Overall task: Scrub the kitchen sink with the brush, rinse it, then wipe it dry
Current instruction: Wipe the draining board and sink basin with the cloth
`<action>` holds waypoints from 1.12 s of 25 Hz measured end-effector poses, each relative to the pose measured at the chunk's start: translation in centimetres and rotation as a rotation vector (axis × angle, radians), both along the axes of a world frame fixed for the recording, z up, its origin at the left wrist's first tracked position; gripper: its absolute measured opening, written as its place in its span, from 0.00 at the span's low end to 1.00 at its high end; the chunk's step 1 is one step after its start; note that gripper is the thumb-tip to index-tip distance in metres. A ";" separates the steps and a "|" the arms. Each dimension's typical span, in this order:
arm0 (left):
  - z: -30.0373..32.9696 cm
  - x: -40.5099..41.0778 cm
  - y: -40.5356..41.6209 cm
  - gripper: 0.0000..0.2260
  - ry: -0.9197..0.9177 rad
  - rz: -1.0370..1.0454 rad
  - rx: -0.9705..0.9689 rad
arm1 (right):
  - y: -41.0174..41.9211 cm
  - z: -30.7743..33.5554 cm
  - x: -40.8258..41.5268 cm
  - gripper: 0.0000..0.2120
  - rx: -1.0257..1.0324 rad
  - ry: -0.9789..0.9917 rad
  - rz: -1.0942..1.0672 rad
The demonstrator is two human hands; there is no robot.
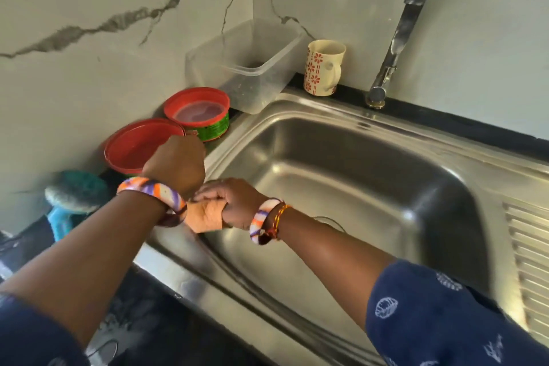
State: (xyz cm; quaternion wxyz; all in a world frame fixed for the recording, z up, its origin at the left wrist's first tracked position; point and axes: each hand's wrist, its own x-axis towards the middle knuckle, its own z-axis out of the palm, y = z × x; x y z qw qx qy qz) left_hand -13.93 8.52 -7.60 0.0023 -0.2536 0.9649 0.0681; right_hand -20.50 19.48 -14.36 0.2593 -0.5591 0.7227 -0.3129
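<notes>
I see my left hand hanging knuckles-up just short of the red lids, fingers curled under; whether they hold anything I cannot tell, since the back of the hand covers them, and motion blur softens that side; my right hand sits just beside the left wrist, fingers bent and seemingly pinching the striped orange-purple-white wristband there, over the near-left corner of the stainless steel sink basin; the scrubbing brush with its teal plastic body and grey bristle pad stands to the left of my left forearm, apart from both hands, untouched; I judge it light and rigid, the bristles springy, the plastic likely slick once wet, so I would take it by the blue handle part below the head, though that part is blurred and half hidden by my arm; the steel basin looks smooth and slippery, with no water in sight; beyond my left hand are a red-lidded green tin, a clear plastic tub, then a cream mug with red flowers and a chrome tap; I see no drying cloth, and the drain hides behind my right wrist
</notes>
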 end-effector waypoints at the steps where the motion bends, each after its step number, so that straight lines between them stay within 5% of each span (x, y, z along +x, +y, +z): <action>1: -0.3 0.3 0.6 0.12 0.005 0.025 0.017 | 1.0 0.1 0.3 0.15 0.028 -0.089 0.032; 5: -1.6 1.6 2.4 0.12 -0.065 0.043 -0.094 | 6.7 -0.3 -3.6 0.12 0.268 -0.174 0.179; 7: -2.3 2.2 2.5 0.10 -0.088 0.064 -0.132 | 8.8 -1.9 -6.4 0.10 0.196 -0.267 -0.225; 10: -2.9 2.2 2.9 0.12 -0.056 0.078 -0.178 | 9.4 -5.7 -10.5 0.08 0.093 -0.291 -1.193; 14: -2.9 1.8 1.9 0.18 -0.061 0.073 -0.214 | 5.3 -8.6 -13.5 0.15 0.067 -0.319 -1.539; 18: -2.7 2.0 1.2 0.19 -0.040 0.045 -0.191 | -0.2 -11.9 -15.4 0.23 -0.137 -0.915 -1.346; 20: -2.9 2.2 1.0 0.21 -0.042 0.035 -0.202 | -2.6 -12.6 -14.6 0.24 -0.221 -0.986 -1.333; 23: -3.3 2.2 0.8 0.23 -0.056 0.034 -0.191 | -4.3 -11.3 -11.8 0.14 -0.384 -1.035 -1.276; 25: -3.4 2.3 0.8 0.23 -0.079 0.029 -0.217 | -3.1 -9.3 -9.5 0.12 -0.432 -1.182 -1.005; 28: -3.3 2.1 1.1 0.22 -0.093 0.016 -0.255 | 0.1 -6.4 -5.7 0.08 -0.123 -1.117 -0.467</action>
